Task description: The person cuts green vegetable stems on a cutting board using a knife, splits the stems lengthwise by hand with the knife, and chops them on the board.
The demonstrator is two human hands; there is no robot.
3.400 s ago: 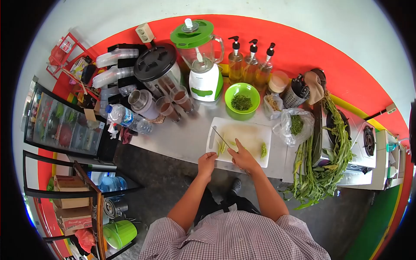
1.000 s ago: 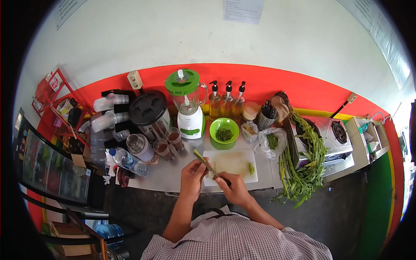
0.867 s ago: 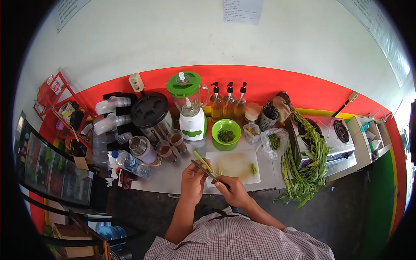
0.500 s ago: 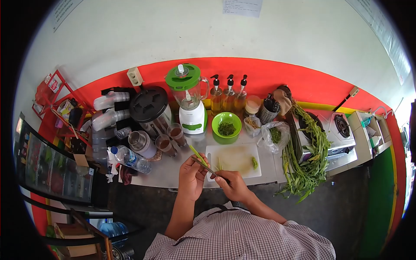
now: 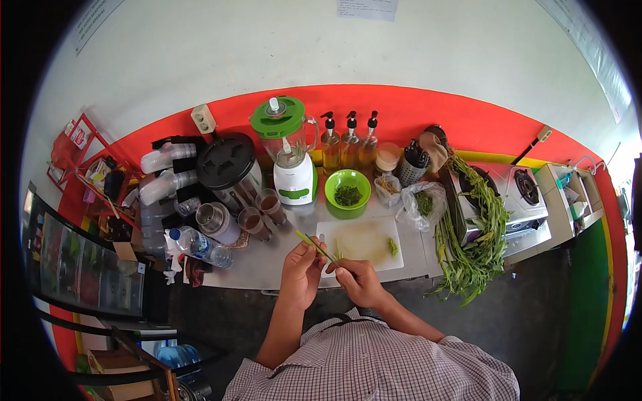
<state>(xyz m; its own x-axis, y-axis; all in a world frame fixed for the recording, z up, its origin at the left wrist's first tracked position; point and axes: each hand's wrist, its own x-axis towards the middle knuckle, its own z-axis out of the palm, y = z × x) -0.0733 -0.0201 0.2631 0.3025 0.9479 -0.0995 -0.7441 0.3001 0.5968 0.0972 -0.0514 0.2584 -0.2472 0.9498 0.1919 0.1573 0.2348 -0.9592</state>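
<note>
A green stalk [image 5: 309,239] is pinched in the fingers of my left hand [image 5: 300,273], held up over the counter's front edge. My right hand [image 5: 360,281] is closed round a knife [image 5: 330,257], whose blade lies along the stalk. Just behind my hands, the white cutting board [image 5: 364,244] bears thin pale green pieces on its left and a small green heap [image 5: 392,247] on its right. Beyond the board stands a green bowl [image 5: 347,204] with chopped greens in it.
Left of the bowl are a blender [image 5: 294,180], two brown-filled glasses [image 5: 271,206], a water bottle [image 5: 200,246] and a black-lidded container [image 5: 227,160]. Pump bottles [image 5: 350,150] line the wall. On the right, a plastic bag [image 5: 431,206] and long leafy stalks [image 5: 461,267] lie by a stove [image 5: 518,200].
From 3.4 seconds ago, both hands have come together off the board, and the stalk is now raised in my left hand. In the last second the knife has shifted slightly along it.
</note>
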